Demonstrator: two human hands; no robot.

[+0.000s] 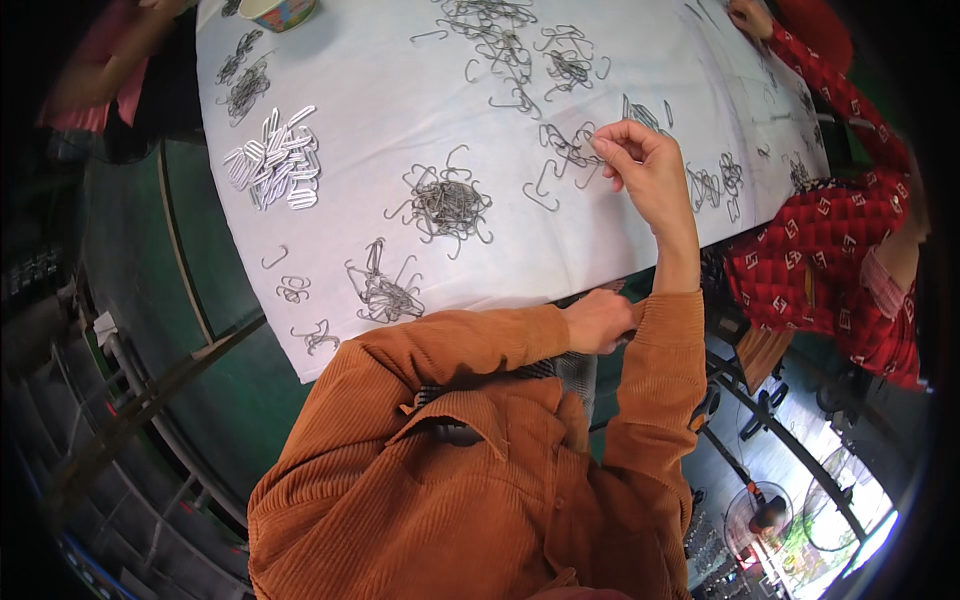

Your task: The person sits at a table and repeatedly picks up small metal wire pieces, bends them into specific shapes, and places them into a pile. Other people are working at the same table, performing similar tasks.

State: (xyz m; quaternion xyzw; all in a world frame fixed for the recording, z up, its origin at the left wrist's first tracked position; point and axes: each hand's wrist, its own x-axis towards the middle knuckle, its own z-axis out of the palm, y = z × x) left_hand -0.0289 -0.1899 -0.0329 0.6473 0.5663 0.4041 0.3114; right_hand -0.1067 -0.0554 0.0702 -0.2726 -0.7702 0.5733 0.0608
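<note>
Above metal hooks [570,150], the right hand [648,172] pinches, contents unclear; whether the left hand [598,321] grips is hidden.

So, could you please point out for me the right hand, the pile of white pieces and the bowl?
Right hand [651,168]: head view, on the middle of the hand.
Pile of white pieces [273,166]: head view, near the middle of the pile.
Bowl [288,18]: head view, on its coloured outer wall.
</note>
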